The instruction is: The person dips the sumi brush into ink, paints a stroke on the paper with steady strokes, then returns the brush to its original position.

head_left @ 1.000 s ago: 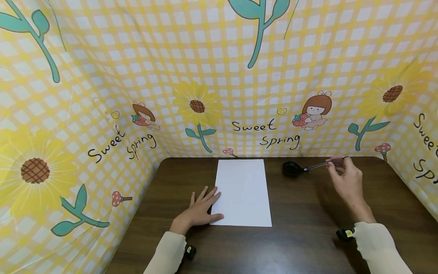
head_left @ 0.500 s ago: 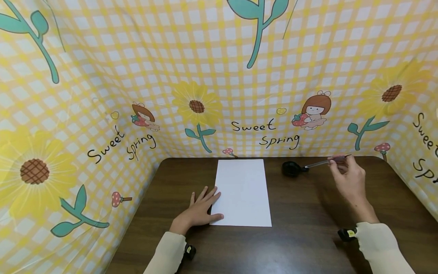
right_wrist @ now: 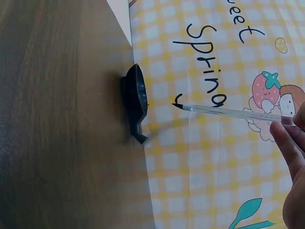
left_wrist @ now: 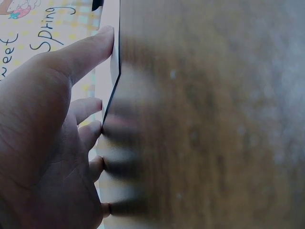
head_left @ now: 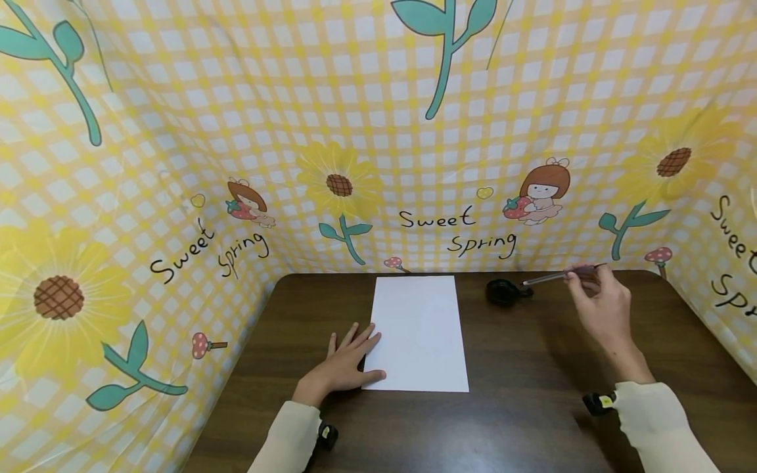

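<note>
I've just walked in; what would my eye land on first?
Probably the yellow-checked cloth with big sunflowers, rising behind the table. Next, the white paper on the dark table, its left edge touched by the left hand. Further right, the right hand holds a black-tipped brush near a black dish.

The right wrist view's edge cuts off the bare right grip (right_wrist: 296, 167) and the slim, clear, black-tipped stick (right_wrist: 228, 113), while the left wrist view blurs the brown wooden surface (left_wrist: 205, 119).

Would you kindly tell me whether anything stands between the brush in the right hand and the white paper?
Yes, the black dish lies on the table between the brush and the white paper; nothing else visible does.
</note>
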The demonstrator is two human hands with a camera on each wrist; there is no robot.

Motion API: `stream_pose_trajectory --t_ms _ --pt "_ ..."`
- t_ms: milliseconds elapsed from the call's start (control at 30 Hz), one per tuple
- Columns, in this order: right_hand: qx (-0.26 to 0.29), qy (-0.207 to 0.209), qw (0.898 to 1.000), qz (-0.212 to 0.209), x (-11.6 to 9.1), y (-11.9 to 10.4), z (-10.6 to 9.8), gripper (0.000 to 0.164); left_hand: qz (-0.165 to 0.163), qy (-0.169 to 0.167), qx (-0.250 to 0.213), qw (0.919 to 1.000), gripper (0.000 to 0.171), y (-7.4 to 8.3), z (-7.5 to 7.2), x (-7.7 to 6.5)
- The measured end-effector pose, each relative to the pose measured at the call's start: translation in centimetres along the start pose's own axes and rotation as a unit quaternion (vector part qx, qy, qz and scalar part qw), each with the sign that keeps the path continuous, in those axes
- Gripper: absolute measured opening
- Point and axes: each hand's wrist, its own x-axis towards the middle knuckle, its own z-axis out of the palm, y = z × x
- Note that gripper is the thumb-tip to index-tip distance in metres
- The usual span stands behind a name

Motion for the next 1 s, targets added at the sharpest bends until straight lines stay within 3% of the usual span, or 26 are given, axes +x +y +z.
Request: stream_pose_trajectory --t_ms 667,1000 --pt "0.024 0.016 0.999 -0.041 0.7 -1.5 0.6 0.016 -0.002 0.0 0.005 1.0 0.091 -0.2 0.2 0.1" --pt "0.037 0.02 0.998 -0.04 1.0 -1.7 1.3 0.018 -0.002 -0.001 0.001 1.0 0.09 -0.1 0.1 0.1"
